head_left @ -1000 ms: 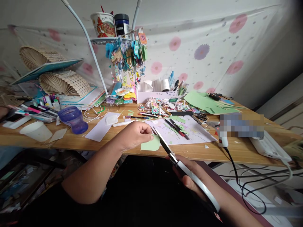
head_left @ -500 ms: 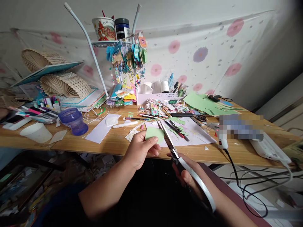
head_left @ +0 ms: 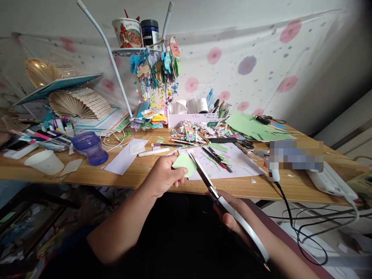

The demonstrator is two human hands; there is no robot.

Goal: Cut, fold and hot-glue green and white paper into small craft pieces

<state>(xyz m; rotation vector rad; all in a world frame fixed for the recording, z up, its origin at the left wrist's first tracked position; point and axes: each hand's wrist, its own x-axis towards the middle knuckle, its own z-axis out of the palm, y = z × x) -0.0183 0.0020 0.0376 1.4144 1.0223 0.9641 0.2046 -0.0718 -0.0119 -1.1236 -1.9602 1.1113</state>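
Observation:
Between the thumb and fingers of my left hand (head_left: 167, 174) is a small piece of light green paper (head_left: 183, 164), held just above the table's front edge. My right hand (head_left: 232, 213) grips a large pair of scissors (head_left: 207, 181) by the handles, the blades pointing up and left. Their tips lie close to the paper's right edge; whether they touch it I cannot tell. Under the scissors' tips, on the table, a white sheet (head_left: 244, 164) carries pens (head_left: 217, 158) and green paper scraps (head_left: 219, 148).
A blue-purple plastic cup (head_left: 90, 149) and a white cup (head_left: 44, 162) stand at the left. A glue gun (head_left: 271, 170) with a black cord lies at the right, near a white power strip (head_left: 331, 184). Large green paper (head_left: 252, 128) lies at the back right.
My left hand has shifted slightly left with the green paper and turned it. The scissors' blades have closed together, their tips now a little lower and further left.

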